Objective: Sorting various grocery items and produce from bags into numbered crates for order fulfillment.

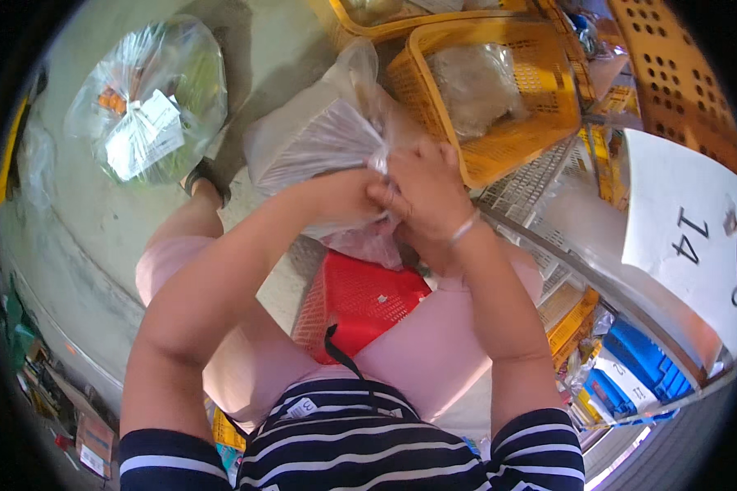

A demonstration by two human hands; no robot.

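Note:
Between my knees is a clear plastic bag (303, 139) with a pale, boxy content showing through. Its neck is gathered into tight folds, and the loose top sticks up beyond my fingers. My left hand (356, 195) is closed on the gathered plastic, the fingers partly hidden under the bag. Pressed against it, my right hand (428, 186) has its fingers curled round the same twisted neck. Some pinkish plastic (373, 245) hangs just below both hands. Whether it belongs to the same bag, I cannot tell.
A red perforated basket (360, 299) sits between my thighs. Yellow crates (499, 155) stand ahead on the right, one holding clear plastic bags (475, 90). A tied bag of greens (160, 106) with a white paper lies at far left. A metal rack with a white sign (680, 237) runs along the right.

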